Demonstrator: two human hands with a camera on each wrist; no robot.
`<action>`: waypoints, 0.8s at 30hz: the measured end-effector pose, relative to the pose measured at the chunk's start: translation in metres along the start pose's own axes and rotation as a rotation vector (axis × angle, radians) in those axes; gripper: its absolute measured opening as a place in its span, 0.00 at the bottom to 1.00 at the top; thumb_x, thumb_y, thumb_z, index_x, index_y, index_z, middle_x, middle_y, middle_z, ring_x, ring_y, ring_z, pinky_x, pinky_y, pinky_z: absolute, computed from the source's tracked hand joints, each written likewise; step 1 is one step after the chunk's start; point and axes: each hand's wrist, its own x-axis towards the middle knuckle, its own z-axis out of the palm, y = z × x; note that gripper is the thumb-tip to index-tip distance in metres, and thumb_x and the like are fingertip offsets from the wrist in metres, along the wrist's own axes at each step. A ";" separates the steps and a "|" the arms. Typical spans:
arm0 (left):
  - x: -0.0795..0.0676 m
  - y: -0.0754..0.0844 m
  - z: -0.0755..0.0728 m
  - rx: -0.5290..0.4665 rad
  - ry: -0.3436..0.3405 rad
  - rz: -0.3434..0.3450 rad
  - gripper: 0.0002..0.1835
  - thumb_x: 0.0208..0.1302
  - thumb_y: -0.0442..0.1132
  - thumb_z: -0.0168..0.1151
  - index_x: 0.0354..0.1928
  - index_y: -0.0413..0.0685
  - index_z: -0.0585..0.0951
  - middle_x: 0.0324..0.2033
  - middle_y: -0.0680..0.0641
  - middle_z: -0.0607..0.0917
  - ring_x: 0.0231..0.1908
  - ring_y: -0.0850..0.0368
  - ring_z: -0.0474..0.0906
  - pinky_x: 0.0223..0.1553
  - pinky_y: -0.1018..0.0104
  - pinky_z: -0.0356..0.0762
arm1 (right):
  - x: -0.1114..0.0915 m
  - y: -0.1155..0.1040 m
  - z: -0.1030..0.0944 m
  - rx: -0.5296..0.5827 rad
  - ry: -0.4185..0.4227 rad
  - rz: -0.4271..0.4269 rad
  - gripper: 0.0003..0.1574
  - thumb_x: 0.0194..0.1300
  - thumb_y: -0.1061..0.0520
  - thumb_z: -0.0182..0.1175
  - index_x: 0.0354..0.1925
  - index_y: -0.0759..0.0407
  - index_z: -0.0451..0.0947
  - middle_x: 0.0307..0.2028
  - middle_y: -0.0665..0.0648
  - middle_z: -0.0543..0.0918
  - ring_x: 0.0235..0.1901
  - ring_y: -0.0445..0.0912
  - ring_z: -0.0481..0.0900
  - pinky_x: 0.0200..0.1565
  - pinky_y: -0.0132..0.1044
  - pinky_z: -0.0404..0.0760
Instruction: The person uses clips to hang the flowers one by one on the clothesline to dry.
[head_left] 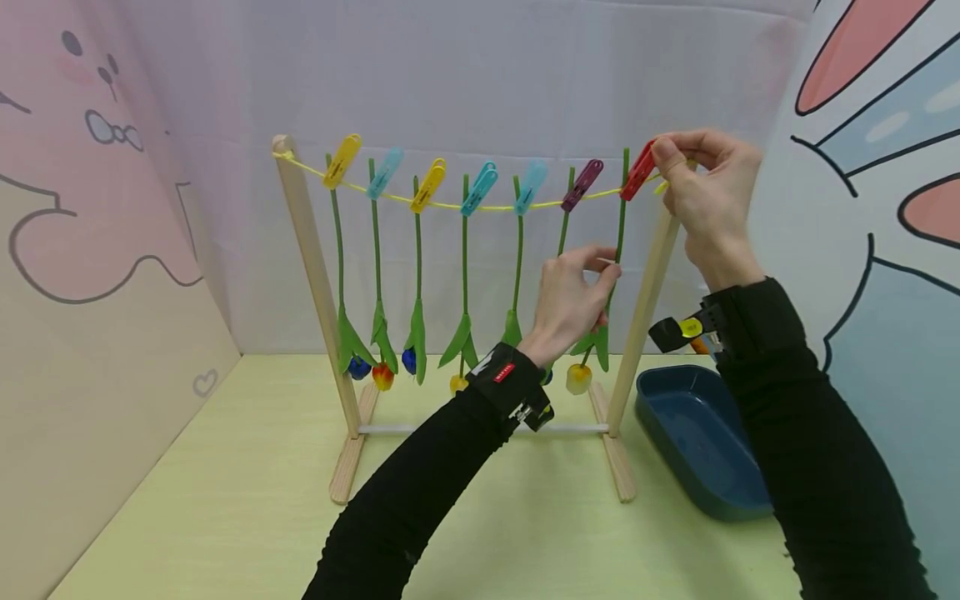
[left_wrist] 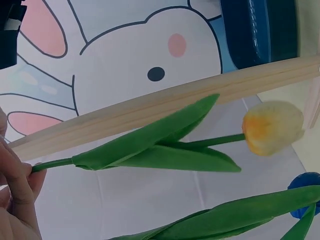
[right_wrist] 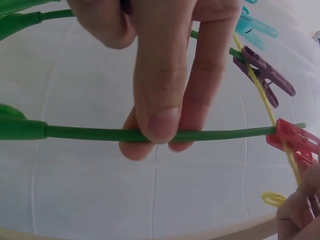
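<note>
My left hand (head_left: 573, 292) pinches the green stem of a pale yellow artificial tulip (left_wrist: 274, 127), which hangs head down, its leaves (left_wrist: 155, 145) below the fingers. My right hand (head_left: 712, 200) holds a red clothespin (head_left: 639, 171) by its handle end, at the right end of a yellow string (head_left: 495, 207). In the right wrist view the red clothespin's jaws sit over the string and the stem, whose tip sticks out past them. Left of it, a purple clothespin (head_left: 582, 185) holds another stem on the string.
Several more tulips hang from yellow clothespins (head_left: 428, 185) and blue clothespins (head_left: 480, 188) along the string. The string spans a wooden frame (head_left: 315, 283) standing on the pale table (head_left: 195, 500). A dark blue basin (head_left: 693, 442) stands at the right, beneath my right forearm.
</note>
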 end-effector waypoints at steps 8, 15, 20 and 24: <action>-0.006 -0.001 -0.004 0.006 -0.010 0.016 0.17 0.73 0.37 0.60 0.61 0.41 0.80 0.50 0.39 0.88 0.11 0.59 0.76 0.18 0.72 0.77 | -0.008 0.006 -0.002 -0.016 -0.023 -0.111 0.08 0.65 0.59 0.67 0.41 0.63 0.88 0.30 0.51 0.84 0.09 0.40 0.65 0.17 0.24 0.67; -0.026 -0.009 -0.016 0.010 -0.024 0.057 0.20 0.72 0.36 0.61 0.64 0.40 0.77 0.58 0.39 0.84 0.14 0.51 0.81 0.16 0.72 0.75 | -0.028 0.014 -0.005 -0.176 0.028 -0.217 0.13 0.69 0.60 0.64 0.49 0.64 0.85 0.40 0.47 0.86 0.13 0.37 0.74 0.24 0.23 0.76; -0.048 -0.017 -0.031 -0.023 -0.053 0.060 0.18 0.72 0.37 0.61 0.60 0.38 0.80 0.54 0.37 0.86 0.12 0.51 0.78 0.16 0.70 0.75 | -0.057 0.023 -0.014 -0.231 0.046 -0.257 0.14 0.71 0.61 0.62 0.51 0.65 0.84 0.42 0.48 0.86 0.16 0.35 0.78 0.21 0.24 0.71; -0.072 -0.024 -0.050 -0.002 -0.143 0.011 0.15 0.74 0.40 0.60 0.57 0.41 0.83 0.48 0.39 0.88 0.12 0.59 0.76 0.17 0.68 0.76 | -0.090 0.034 -0.029 -0.210 0.019 -0.222 0.12 0.71 0.64 0.60 0.50 0.66 0.84 0.41 0.45 0.88 0.20 0.35 0.81 0.20 0.23 0.70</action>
